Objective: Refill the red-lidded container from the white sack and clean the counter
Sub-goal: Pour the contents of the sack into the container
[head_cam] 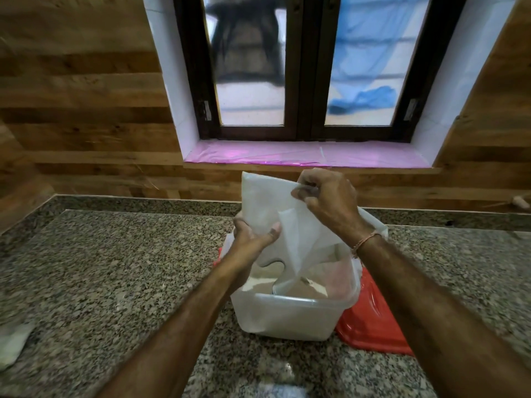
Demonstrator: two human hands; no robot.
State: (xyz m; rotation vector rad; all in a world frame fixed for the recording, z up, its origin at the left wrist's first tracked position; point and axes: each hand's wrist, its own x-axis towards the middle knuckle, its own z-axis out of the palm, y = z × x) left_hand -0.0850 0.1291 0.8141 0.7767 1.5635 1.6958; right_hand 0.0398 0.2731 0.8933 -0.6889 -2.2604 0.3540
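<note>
Holding the white sack [267, 202] up over the open container [290, 314] with both hands

Thin and crinkled, the translucent sack hangs above the squarish, frosted plastic container, its lower folds drooping inside toward a pale powdery fill with a brownish patch. The left hand [253, 234] grips the sack's lower left edge, fingers [274, 229] curled and pressed together around the film with the thumb laid on its front. The right hand [327, 196] is raised higher, fingers [304, 193] pinching the sack's top right edge; a thin cord bracelet [366, 242] circles that wrist. The container stands on the speckled granite surface [115, 268], and the glossy red lid [370, 314] lies flat just beside it on the right, partly tucked behind. A rumpled white cloth [13, 344] rests at the far left edge, well apart, below wood-grain wall panels and a dark-framed window [309, 81] with a pink film-covered sill
</note>
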